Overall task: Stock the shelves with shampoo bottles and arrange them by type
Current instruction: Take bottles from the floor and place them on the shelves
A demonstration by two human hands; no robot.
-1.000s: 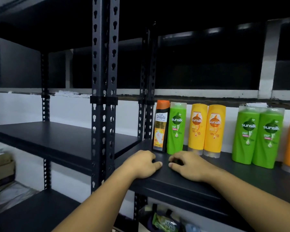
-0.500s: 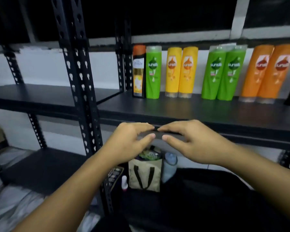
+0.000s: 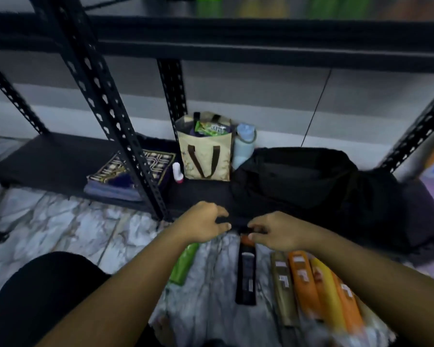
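Several shampoo bottles lie flat on the marble floor below my hands: a green bottle (image 3: 184, 264), a black bottle with an orange cap (image 3: 246, 271), a tan bottle (image 3: 282, 284), an orange bottle (image 3: 302, 281) and a yellow bottle (image 3: 326, 294). My left hand (image 3: 203, 222) hovers above the green bottle, fingers loosely curled, holding nothing. My right hand (image 3: 273, 230) hovers over the black bottle's cap, fingers loosely bent, empty. The stocked shelf (image 3: 236, 23) runs across the top edge, with only the bases of green bottles showing.
On the bottom shelf (image 3: 55, 159) stand a beige tote bag (image 3: 206, 151), a pale blue water bottle (image 3: 243, 146), a small white bottle (image 3: 178, 172), a folded patterned mat (image 3: 125, 174) and a black bag (image 3: 301, 181). A perforated black upright (image 3: 103, 106) crosses the left. My dark-clothed knee (image 3: 35, 296) is at bottom left.
My view has dropped from the stocked shelf to the floor. Both hands came down off the shelf edge and now hover over the bottles lying on the floor.
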